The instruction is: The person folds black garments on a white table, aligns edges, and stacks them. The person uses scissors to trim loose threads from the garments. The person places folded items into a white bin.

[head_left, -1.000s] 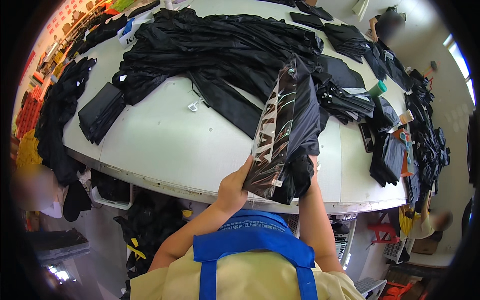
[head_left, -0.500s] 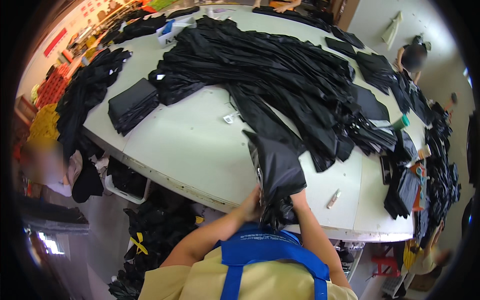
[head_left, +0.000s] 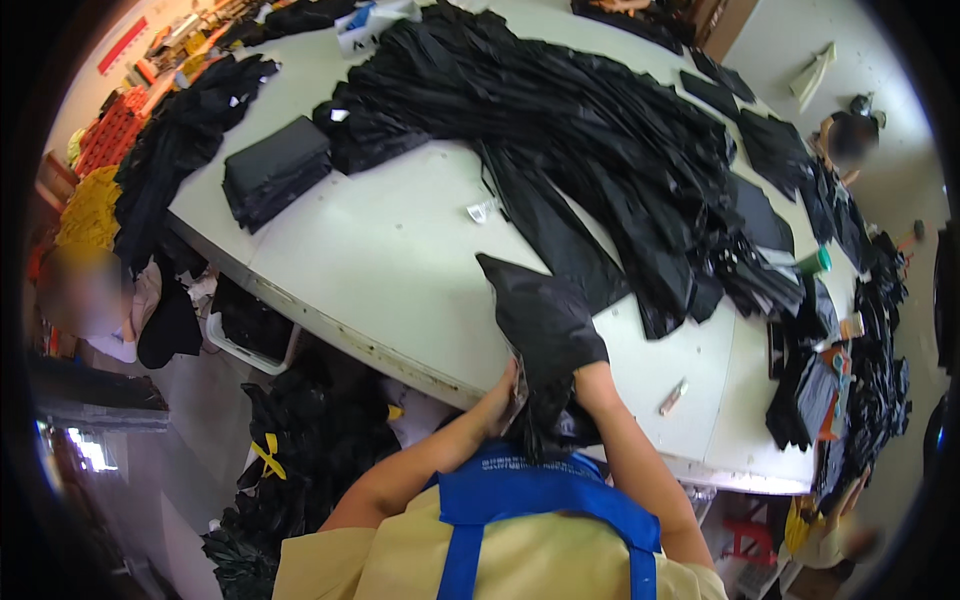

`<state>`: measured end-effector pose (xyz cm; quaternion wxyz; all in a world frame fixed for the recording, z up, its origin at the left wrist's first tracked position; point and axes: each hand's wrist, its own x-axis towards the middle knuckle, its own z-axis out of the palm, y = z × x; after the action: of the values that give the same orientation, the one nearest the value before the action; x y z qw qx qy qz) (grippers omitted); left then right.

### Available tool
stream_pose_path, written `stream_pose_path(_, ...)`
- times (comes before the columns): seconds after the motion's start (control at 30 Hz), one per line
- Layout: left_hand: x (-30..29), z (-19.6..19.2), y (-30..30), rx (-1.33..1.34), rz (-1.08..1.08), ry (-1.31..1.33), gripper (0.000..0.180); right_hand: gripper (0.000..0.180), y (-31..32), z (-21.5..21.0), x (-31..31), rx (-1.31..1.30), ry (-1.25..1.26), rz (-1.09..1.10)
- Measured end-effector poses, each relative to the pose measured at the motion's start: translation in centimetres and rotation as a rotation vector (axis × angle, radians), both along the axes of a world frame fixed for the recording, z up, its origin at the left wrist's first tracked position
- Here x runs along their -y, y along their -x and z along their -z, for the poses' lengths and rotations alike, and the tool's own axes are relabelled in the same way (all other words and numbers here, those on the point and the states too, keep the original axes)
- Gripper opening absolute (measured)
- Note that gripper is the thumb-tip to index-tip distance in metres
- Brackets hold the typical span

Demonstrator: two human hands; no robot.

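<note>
A black garment piece (head_left: 540, 320) lies over the near edge of a pale table (head_left: 390, 250) and hangs down toward my chest. My left hand (head_left: 503, 395) grips its left side at the table edge. My right hand (head_left: 585, 375) is closed on its right side, partly hidden under the cloth. A large heap of black garments (head_left: 590, 140) spreads across the table beyond it.
A folded black stack (head_left: 275, 170) sits at the table's left, more black cloth (head_left: 170, 150) at the far left edge. A small marker-like object (head_left: 672, 397) lies right of my hands. Black piles (head_left: 300, 450) cover the floor. Other people sit at left and right.
The garment I held up with its striped lining showing has been lowered and now lies over the table edge, black side up. Both hands have dropped close to my chest.
</note>
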<state>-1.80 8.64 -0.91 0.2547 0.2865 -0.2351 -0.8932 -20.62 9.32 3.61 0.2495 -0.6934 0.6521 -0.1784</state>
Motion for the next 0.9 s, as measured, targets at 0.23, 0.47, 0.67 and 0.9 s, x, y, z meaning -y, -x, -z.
stream_pose_path(0.23,1.2,-2.0,0.2,0.046,-0.026,-0.143,0.069,0.059,-1.4,-1.6,0.1,0.027,0.01,0.012)
stream_pose_path(0.47,1.3,2.3,0.2,0.001,0.029,-0.249,0.074,0.046,1.2,-1.3,0.2,1.107,-0.234,0.485)
stream_pose_path(0.67,1.4,1.3,0.2,0.009,0.024,-0.287,0.073,0.042,2.8,-0.3,2.1,0.496,-0.363,0.302)
stream_pose_path(0.9,1.2,0.7,-0.8,-0.061,-0.106,-0.141,0.07,0.048,-1.4,-2.0,1.7,0.115,-0.083,-0.1)
